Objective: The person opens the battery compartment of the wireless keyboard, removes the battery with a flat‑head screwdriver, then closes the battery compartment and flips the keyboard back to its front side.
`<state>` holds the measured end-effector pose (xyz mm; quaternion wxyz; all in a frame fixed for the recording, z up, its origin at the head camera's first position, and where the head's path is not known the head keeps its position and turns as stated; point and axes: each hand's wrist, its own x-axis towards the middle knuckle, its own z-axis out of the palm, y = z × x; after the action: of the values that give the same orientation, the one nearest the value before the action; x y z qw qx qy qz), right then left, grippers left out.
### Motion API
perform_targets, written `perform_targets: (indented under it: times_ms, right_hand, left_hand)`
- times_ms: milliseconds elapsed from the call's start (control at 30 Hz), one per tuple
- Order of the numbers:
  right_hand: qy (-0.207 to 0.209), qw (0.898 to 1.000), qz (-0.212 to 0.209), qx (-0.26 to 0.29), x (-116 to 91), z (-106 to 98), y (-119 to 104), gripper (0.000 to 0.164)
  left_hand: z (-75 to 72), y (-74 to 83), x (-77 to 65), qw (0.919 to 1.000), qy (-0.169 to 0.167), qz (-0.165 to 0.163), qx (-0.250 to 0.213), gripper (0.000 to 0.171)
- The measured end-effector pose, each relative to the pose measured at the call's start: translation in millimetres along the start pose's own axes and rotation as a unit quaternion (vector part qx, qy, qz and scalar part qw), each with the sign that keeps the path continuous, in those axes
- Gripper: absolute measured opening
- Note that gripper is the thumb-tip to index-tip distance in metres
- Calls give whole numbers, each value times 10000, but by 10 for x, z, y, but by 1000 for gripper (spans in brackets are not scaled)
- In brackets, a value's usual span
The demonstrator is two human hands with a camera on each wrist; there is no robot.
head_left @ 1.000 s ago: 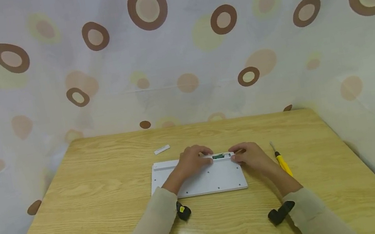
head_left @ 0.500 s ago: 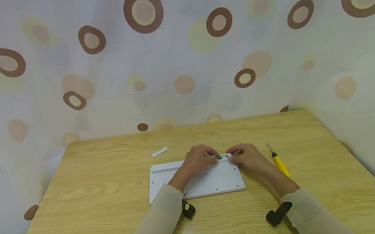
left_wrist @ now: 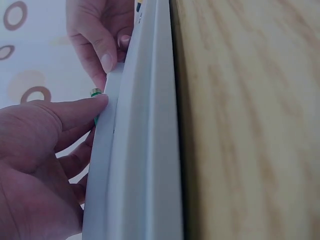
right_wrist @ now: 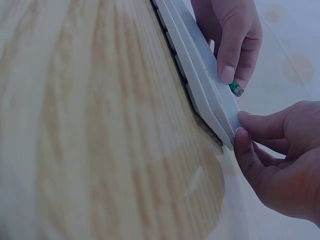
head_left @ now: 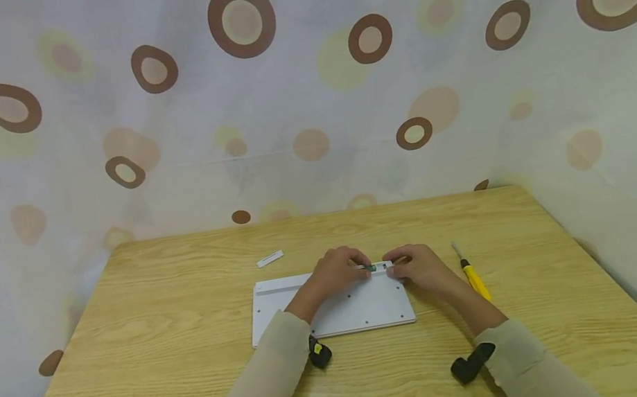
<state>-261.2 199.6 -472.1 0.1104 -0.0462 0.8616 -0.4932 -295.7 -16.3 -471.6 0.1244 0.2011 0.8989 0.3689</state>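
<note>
A white keyboard lies face down on the table, its raised battery ridge along the far edge. My left hand pinches a small green battery between thumb and fingers at the slot in the ridge. In the right wrist view the battery's metal end sticks out past the thumb, beside the ridge. My right hand grips the keyboard's far right corner, thumb on the near side of the ridge and fingers at the far side. The left wrist view shows both hands close together along the ridge, with much of the battery hidden.
A narrow white battery cover lies on the wooden table behind the keyboard. To the right of the right hand lies a yellow-handled screwdriver. A patterned curtain surrounds the table's back and sides.
My left hand has shifted right along the ridge, its fingers now over the battery that showed in the slot before. The right hand keeps its grip on the corner.
</note>
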Motion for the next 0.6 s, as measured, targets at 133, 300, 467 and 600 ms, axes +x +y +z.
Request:
perform_targets:
  times_ms: [133, 300, 467, 600]
  right_hand:
    - [-20, 10000, -40, 44, -16, 0, -6, 36]
    - [-25, 10000, -64, 67, -16, 2, -1, 36]
    - [-31, 10000, -45, 72, -10, 1, 4, 36]
    - [-22, 10000, -30, 56, -13, -8, -7, 36]
  left_hand:
    - [2, -2, -9, 9999, 17, 59, -129, 14]
    - [18, -22, -5, 9987, 115, 194, -462, 12]
    - [0, 5, -37, 9951, 266, 497, -808, 13]
    - [-42, 22, -58, 9936, 279, 635, -897, 15]
